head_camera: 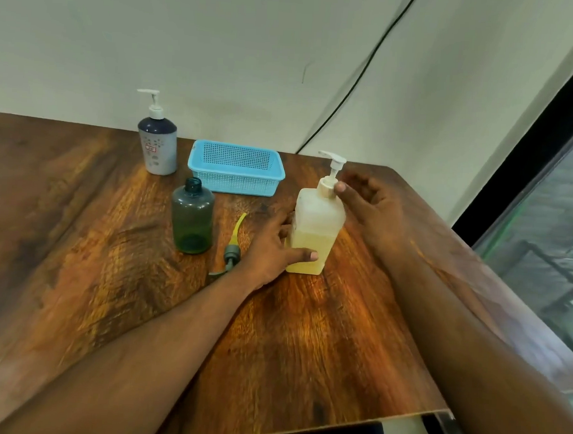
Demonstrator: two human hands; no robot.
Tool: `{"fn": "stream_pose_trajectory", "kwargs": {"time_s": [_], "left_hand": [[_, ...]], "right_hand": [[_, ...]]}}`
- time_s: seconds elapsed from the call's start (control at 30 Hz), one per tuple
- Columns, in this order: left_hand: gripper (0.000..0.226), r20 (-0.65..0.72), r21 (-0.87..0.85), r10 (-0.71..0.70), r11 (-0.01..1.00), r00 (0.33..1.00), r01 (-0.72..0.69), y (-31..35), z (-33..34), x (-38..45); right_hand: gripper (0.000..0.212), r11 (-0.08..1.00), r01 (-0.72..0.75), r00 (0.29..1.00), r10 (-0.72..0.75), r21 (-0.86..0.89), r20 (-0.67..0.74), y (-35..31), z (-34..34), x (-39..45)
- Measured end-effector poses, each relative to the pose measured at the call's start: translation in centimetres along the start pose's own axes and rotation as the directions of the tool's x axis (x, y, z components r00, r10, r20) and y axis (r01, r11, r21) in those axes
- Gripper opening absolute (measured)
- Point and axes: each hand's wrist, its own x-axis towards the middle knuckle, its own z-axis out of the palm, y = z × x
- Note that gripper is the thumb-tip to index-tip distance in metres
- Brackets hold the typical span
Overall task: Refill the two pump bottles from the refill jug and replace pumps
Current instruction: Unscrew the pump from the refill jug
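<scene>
Between my hands, my left hand (pixel 273 249) grips the frosted square bottle (pixel 314 231) steady while my right fingers (pixel 341 187) pinch its white pump collar (pixel 326 187), best twisted squarely.

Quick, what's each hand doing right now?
Left hand: grips the base of the frosted bottle, steadying it.
Right hand: pinches the pump collar on that bottle.

small red-and-white label on the blue-and-white pump bottle (pixel 157 143), print too blurred to read

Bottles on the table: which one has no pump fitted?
The dark green bottle in the middle: its neck is open. The blue-and-white bottle at the back and the frosted bottle in the hands both carry white pumps.
</scene>
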Motion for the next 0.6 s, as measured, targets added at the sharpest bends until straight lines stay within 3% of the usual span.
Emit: {"fn": "stream_pose_trajectory", "kwargs": {"time_s": [0.07,0.17,0.47,0.6], "left_hand": [[0.086,-0.03,-0.006,0.003,1.0,1.0,-0.003,-0.1,0.4,0.0],[0.089,-0.024,0.006,-0.011,1.0,1.0,0.011,-0.4,0.4,0.1],[0.098,0.027,-0.03,-0.021,0.999,0.999,0.022,-1.5,0.0,0.7],[0.098,0.017,-0.023,-0.001,1.0,1.0,0.002,-1.5,-0.1,0.7]], "right_hand": [[0.029,0.997,0.02,0.998,-0.016,-0.068,0.059,-0.9,0.9,1.1],[0.03,0.996,0.04,0.999,-0.038,-0.074,0.034,-0.4,2.1,2.1],[0.013,0.975,0.038,0.998,-0.047,0.219,0.038,2.3,2.0,2.9],[0.027,0.911,0.006,0.995,-0.049,0.413,0.092,3.1,2.1,2.9]]}}
